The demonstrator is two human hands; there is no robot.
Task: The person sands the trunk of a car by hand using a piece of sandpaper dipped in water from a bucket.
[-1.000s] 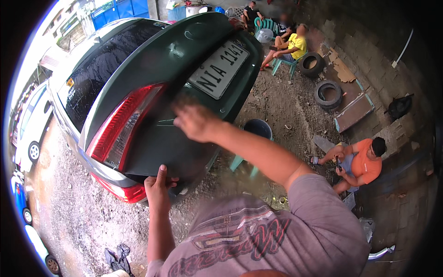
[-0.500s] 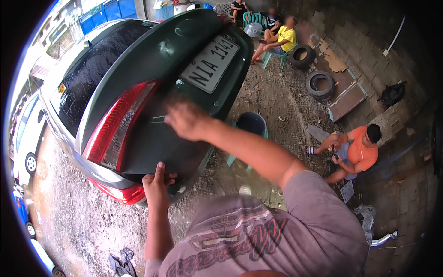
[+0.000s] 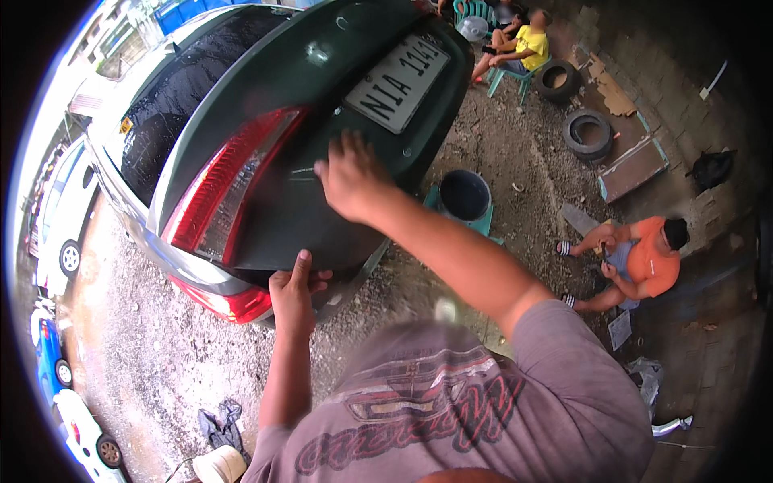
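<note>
My left hand (image 3: pixel 294 294) grips the lower edge of a dark green car trunk lid (image 3: pixel 282 225), thumb on the outer face. My right hand (image 3: pixel 350 181) lies on that lid below the licence plate (image 3: pixel 394 84), fingers stretched upward and slightly blurred; anything under the palm is hidden. A red tail light (image 3: pixel 201 201) is just left of it. The lid's matte surface carries small pale marks.
A bucket on a teal stool (image 3: pixel 465 193) stands right of the car. A person in orange (image 3: pixel 652 266) sits at right; others sit on chairs (image 3: pixel 523 52) behind. Tyres (image 3: pixel 588 133), a board (image 3: pixel 632 173) and parked cars (image 3: pixel 72 217) surround the gravel yard.
My right hand has moved over the lid, its fingers now pointing more upward. My left hand keeps its hold. The view has shifted, so the car and yard appear higher.
</note>
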